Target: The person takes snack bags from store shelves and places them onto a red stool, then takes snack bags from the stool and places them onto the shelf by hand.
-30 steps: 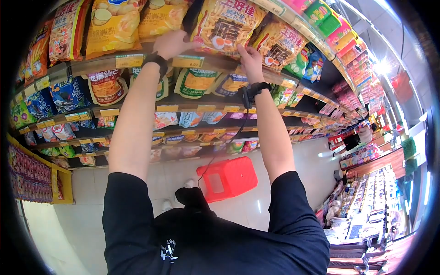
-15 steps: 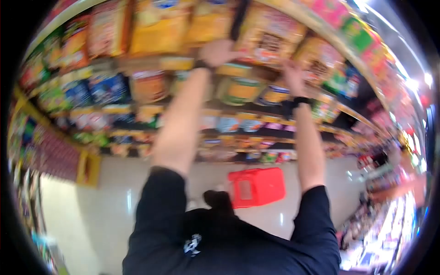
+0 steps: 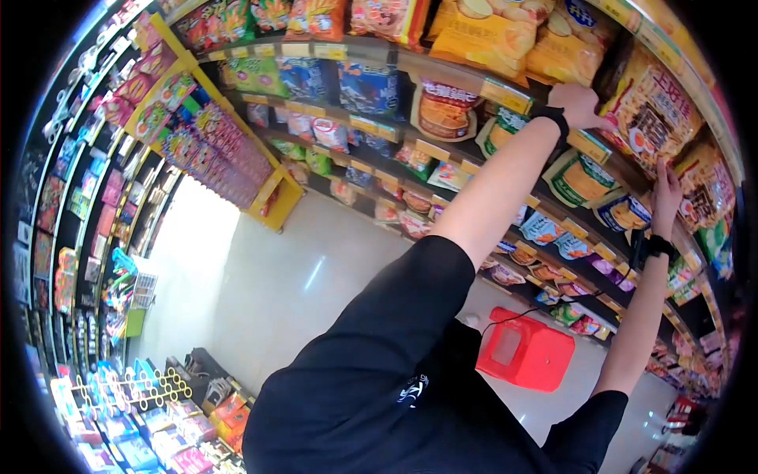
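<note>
At the upper right, a yellow-orange snack bag with a noodle-like print (image 3: 647, 107) stands on the top shelf. My left hand (image 3: 576, 105) is at this bag's lower left side, thumb stretched toward it and the other fingers partly hidden against the shelf. At the bag's lower right corner is my right hand (image 3: 667, 189), its fingertips against the edge. A similar bag (image 3: 705, 186) stands just right of it. Yellow chip bags (image 3: 482, 39) lean on the shelf to the left.
Lower shelves hold pouches, such as a red one (image 3: 444, 110) and a green one (image 3: 580, 178). A red plastic stool (image 3: 527, 350) stands on the floor. A yellow display rack (image 3: 276, 197) juts out at the left, with more shelving beyond. A thin cable hangs near my right wrist.
The view has swung left, so the shelf and both hands appear farther right and the yellow rack shows more fully. Both hands remain at the same snack bag.
</note>
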